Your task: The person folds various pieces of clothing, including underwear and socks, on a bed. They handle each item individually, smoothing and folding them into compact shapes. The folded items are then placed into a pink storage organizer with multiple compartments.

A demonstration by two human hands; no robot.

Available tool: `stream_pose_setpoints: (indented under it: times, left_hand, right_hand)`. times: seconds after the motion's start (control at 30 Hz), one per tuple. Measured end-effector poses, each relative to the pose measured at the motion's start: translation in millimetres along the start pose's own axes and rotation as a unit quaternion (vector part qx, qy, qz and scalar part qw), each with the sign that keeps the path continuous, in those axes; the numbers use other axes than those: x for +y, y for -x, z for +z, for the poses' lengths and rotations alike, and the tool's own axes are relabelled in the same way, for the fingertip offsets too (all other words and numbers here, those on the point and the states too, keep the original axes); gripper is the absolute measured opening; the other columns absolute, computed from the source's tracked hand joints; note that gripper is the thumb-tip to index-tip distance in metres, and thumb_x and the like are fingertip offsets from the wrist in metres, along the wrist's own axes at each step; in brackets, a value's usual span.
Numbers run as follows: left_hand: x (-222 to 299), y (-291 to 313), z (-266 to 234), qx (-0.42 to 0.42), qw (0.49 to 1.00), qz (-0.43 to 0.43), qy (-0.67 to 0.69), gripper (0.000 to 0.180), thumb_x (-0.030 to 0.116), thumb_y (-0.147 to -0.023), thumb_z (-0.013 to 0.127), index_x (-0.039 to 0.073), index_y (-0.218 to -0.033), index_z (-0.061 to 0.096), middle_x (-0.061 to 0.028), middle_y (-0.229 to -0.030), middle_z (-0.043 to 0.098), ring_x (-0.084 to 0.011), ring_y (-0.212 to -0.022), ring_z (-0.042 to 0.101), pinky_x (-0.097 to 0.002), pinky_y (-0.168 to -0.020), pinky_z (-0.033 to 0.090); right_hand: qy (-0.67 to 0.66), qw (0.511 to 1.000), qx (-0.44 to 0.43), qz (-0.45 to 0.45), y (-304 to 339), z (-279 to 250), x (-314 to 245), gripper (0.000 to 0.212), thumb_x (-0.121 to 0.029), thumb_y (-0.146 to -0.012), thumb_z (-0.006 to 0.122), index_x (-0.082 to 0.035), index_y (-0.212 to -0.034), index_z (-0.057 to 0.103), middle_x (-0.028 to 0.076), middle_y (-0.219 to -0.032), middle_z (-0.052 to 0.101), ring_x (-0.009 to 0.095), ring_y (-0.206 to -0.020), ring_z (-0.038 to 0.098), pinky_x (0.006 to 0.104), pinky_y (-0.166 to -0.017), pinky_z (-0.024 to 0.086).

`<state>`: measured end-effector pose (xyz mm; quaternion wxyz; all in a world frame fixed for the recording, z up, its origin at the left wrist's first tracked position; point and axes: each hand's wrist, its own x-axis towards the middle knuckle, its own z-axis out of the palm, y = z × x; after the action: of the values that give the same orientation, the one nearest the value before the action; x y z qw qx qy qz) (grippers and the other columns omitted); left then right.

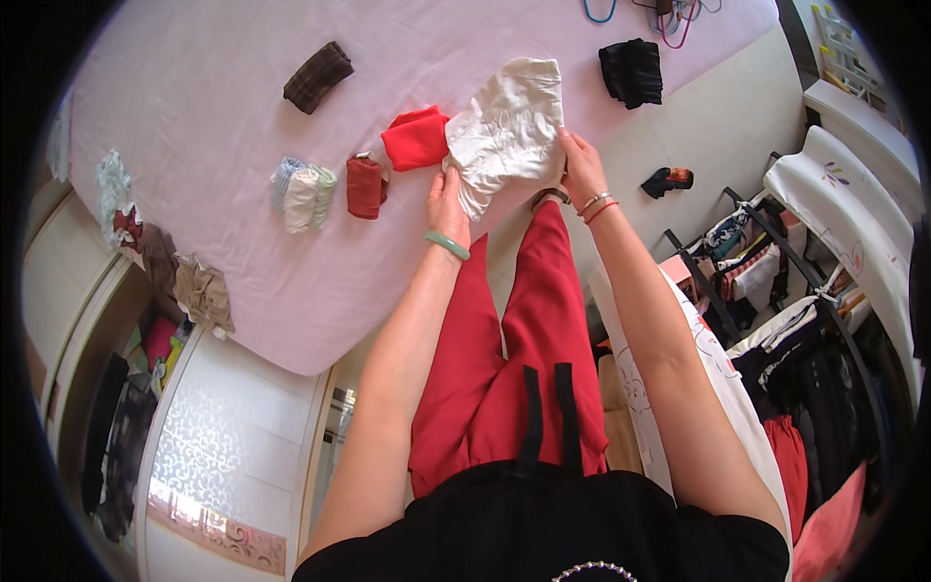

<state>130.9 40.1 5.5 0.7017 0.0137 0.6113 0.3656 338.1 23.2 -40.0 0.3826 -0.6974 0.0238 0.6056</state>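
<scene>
A crumpled white garment (509, 121) is stretched between my two hands over the edge of the bed (194, 252). My left hand (449, 206), with a green bangle at its wrist, pinches the lower left corner. At the right edge my right hand (582, 167) grips the cloth between thumb and fingers. Just left of the garment lies a folded bright red cloth (415, 138), partly covered by it. A small dark red folded bundle (366, 187) sits beside that, and several pale rolled pieces (305, 196) are farther left. The garment's exact kind is unclear.
A brown plaid roll (318, 78) and a black folded garment (631, 74) lie farther up the bed. Loose clothes (201, 291) are heaped at its left edge. Hangers (676, 21) are at the top. A dark shoe (667, 181) is on the floor, near a clothes rack (776, 233).
</scene>
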Motion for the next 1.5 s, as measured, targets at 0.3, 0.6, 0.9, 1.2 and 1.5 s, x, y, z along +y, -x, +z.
stream_pose_setpoints:
  times: [0.3, 0.6, 0.9, 1.2, 1.5]
  left_hand:
    - [2.2, -1.5, -4.1, -0.053, 0.993, -0.073, -0.074, 0.044, 0.030, -0.089, 0.069, 0.006, -0.124, 0.056, -0.0011, -0.121, 0.060, -0.0113, -0.108, 0.056, -0.0288, -0.093, 0.043]
    - [38.5, 24.3, 30.0, -0.062, 0.998, 0.012, -0.009, 0.029, 0.028, -0.094, 0.063, 0.007, -0.113, 0.064, 0.0034, -0.108, 0.063, -0.0075, -0.101, 0.056, -0.0251, -0.089, 0.043]
    - [58.0, 31.6, 54.5, -0.107, 0.974, 0.120, -0.162, 0.027, 0.026, -0.094, 0.062, 0.005, -0.111, 0.064, 0.0016, -0.105, 0.064, -0.0102, -0.096, 0.058, -0.0271, -0.084, 0.045]
    - [108.8, 61.6, 86.7, -0.229, 0.695, 0.334, -0.594, 0.029, 0.007, -0.080, 0.070, 0.008, -0.108, 0.065, -0.0081, -0.092, 0.066, -0.0219, -0.086, 0.065, -0.0313, -0.074, 0.051]
    - [197.6, 23.9, 102.0, -0.176, 0.538, 0.540, -0.623, 0.022, 0.001, -0.074, 0.068, 0.012, -0.093, 0.069, -0.0048, -0.087, 0.065, -0.0249, -0.079, 0.060, -0.0346, -0.070, 0.046]
  right_hand:
    - [0.113, 0.993, -0.007, -0.024, 26.2, 2.6, -9.6, 0.032, -0.028, -0.090, 0.067, -0.002, -0.107, 0.062, -0.001, -0.086, 0.063, 0.008, -0.074, 0.059, 0.0250, -0.064, 0.049]
    - [-0.021, 0.990, 0.050, -0.131, 49.4, 17.5, -47.7, 0.026, -0.023, -0.091, 0.066, 0.000, -0.105, 0.065, -0.004, -0.083, 0.062, 0.002, -0.072, 0.053, 0.0176, -0.063, 0.043]
    - [0.188, 0.957, 0.074, -0.209, 59.1, 19.3, -46.2, 0.035, -0.012, -0.086, 0.066, 0.000, -0.118, 0.058, 0.009, -0.105, 0.063, 0.017, -0.086, 0.060, 0.0282, -0.077, 0.049]
    - [0.460, 0.688, -0.138, -0.543, 103.5, 44.1, -134.6, 0.035, -0.005, -0.071, 0.072, -0.015, -0.104, 0.065, 0.000, -0.099, 0.065, 0.021, -0.100, 0.056, 0.0361, -0.093, 0.038]
    - [0.384, 0.704, -0.043, -0.596, 82.6, 53.9, -202.8, 0.021, -0.003, -0.079, 0.065, -0.014, -0.095, 0.071, -0.002, -0.078, 0.066, 0.017, -0.078, 0.060, 0.0312, -0.078, 0.043]
